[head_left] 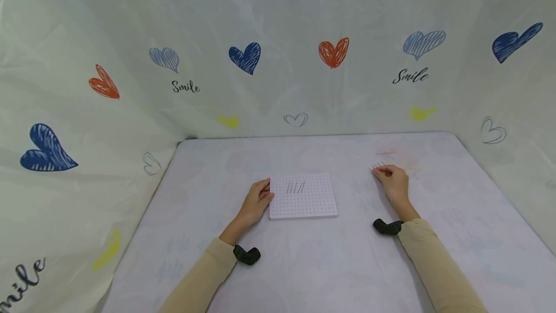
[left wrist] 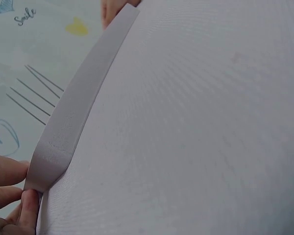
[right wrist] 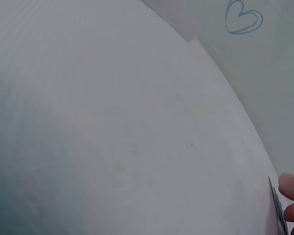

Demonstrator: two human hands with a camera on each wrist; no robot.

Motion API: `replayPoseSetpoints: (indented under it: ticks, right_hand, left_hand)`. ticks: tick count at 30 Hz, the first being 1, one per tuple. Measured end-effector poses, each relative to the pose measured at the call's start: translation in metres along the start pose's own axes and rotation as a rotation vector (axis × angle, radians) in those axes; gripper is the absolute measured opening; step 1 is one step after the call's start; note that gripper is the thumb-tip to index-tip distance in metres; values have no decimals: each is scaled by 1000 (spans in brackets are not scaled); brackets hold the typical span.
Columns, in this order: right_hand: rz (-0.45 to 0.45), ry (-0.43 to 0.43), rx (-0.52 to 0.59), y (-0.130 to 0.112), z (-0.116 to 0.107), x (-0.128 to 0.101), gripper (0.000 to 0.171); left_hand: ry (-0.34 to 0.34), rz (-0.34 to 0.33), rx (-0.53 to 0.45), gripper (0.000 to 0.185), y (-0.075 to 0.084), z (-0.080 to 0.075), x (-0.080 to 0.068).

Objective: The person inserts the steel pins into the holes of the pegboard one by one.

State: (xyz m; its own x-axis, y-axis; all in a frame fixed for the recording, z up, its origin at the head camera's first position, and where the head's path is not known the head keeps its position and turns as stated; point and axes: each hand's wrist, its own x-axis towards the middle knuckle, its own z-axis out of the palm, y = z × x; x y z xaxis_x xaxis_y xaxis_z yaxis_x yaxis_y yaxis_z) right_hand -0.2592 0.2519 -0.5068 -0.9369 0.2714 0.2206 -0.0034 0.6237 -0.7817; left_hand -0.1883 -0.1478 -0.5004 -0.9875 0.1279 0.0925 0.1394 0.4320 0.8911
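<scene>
A white pegboard (head_left: pixel 304 209) with a grid of small holes lies on the table. Several thin dark needle-like pins (head_left: pixel 296 187) stand in its upper left part, some leaning; the left wrist view shows these pins (left wrist: pixel 32 100) rising above the board's side (left wrist: pixel 83 88). My left hand (head_left: pixel 256 203) holds the board's left edge between thumb and fingers. Off to the right, my right hand (head_left: pixel 394 185) has its fingertips together at several loose thin pins (head_left: pixel 378 164) on the table. In the right wrist view, these pins (right wrist: pixel 278 205) lie close beside the fingers (right wrist: pixel 291 188); whether one is pinched is unclear.
The table (head_left: pixel 339 264) has a pale cover, and a white curtain (head_left: pixel 278 13) printed with hearts hangs behind and at the sides. A black wrist device (head_left: pixel 247 255) sits on the left wrist and another wrist device (head_left: pixel 386 227) on the right.
</scene>
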Motion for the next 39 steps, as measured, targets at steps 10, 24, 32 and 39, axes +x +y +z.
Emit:
replayPoseSetpoints:
  ticks: [10, 24, 32, 39]
  right_hand:
    - [-32, 11, -7, -1, 1, -2, 17]
    - [-84, 9, -49, 4, 7, -1, 15]
    - [-110, -21, -51, 4, 7, -1, 13]
    - [-100, -2, -65, 4, 7, -1, 14]
  left_hand:
    - [5, -7, -10, 51, 2, 0, -2]
    - [5, -11, -14, 50, -1, 1, -1]
    - [4, -13, 4, 51, 0, 0, -1]
    - [7, -4, -11, 50, 1, 1, -1]
